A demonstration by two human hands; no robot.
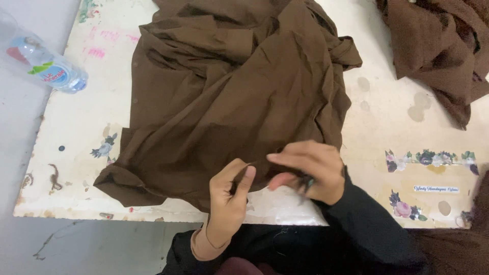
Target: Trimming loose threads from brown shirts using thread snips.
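Brown shirt lies crumpled on the worn white table, long axis roughly top-right to bottom-left, button edge facing left; near hem under the hands. Left hand pinches a thin dark thread or fabric edge between thumb and fingers; right hand is curled shut over something small and dark, too hidden to identify; hands close together, not touching. Matte woven cloth, soft folds; second brown cloth cut off top right; clear plastic bottle lies partly cut off top left.
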